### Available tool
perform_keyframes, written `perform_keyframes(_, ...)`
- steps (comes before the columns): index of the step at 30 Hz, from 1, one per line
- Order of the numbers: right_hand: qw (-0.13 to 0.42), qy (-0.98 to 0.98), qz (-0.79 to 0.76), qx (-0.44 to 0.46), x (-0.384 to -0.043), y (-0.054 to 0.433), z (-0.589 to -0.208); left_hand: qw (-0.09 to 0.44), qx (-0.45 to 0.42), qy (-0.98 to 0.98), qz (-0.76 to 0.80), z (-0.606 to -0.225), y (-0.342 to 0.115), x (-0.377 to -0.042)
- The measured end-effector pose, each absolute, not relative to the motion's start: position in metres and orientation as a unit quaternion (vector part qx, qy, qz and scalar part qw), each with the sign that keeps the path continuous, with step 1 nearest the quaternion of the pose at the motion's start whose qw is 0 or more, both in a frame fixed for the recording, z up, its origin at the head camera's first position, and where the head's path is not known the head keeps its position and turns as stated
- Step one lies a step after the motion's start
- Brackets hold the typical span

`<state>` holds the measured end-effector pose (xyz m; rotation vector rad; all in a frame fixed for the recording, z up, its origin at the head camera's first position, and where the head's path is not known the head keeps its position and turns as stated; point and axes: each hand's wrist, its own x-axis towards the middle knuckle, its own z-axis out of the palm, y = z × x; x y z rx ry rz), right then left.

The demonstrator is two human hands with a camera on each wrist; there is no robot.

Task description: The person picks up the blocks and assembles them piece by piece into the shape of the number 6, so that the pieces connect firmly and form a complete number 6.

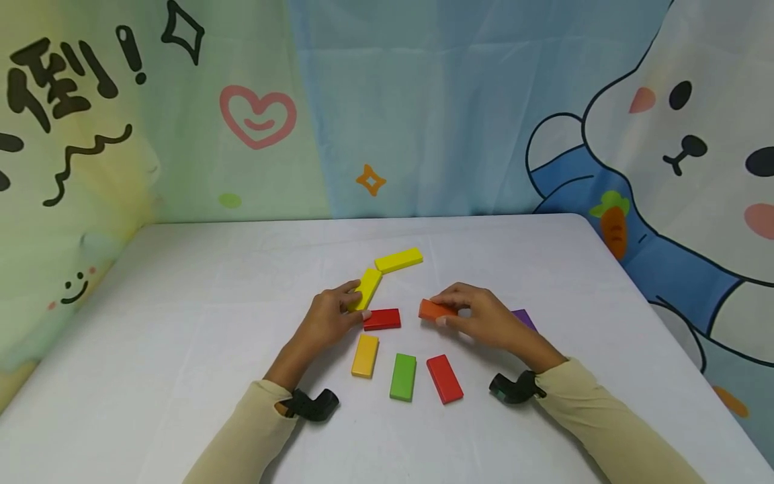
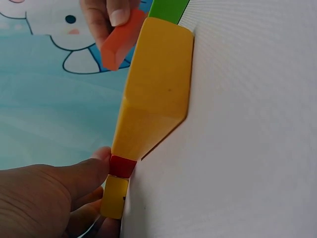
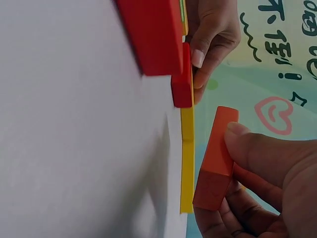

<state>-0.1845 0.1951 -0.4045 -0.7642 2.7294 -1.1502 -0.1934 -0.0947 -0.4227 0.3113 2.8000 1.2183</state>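
Observation:
My left hand (image 1: 329, 312) is at the near yellow block (image 1: 370, 286), its fingers curled along that block's left side. The left thumb lies at the left end of a red block (image 1: 382, 319), which adjoins the yellow one. A second yellow block (image 1: 399, 260) lies beyond, its end at the first one's far corner. In my right hand (image 1: 480, 316) an orange block (image 3: 216, 163) is pinched between thumb and fingers. The right wrist view shows it raised above the table, to the right of the red block in the head view.
Nearer me on the white table (image 1: 199, 349) lie an amber block (image 1: 365, 356), a green block (image 1: 403, 377) and another red block (image 1: 445, 379). A purple block (image 1: 525, 318) shows partly behind the right hand. A printed cloth (image 1: 423, 121) hangs behind the table.

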Motion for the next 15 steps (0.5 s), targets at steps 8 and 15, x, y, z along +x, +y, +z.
perform_keyframes(8,0.042,0.891,-0.378,-0.249,-0.191,0.184,-0.405,0.030,0.115,0.911,0.396,-0.424,-0.095,-0.195)
perform_keyframes(15,0.065,0.880,-0.388,-0.266,-0.194,0.175,-0.402,0.035,0.108,0.911,0.397,-0.422,-0.096,-0.193)
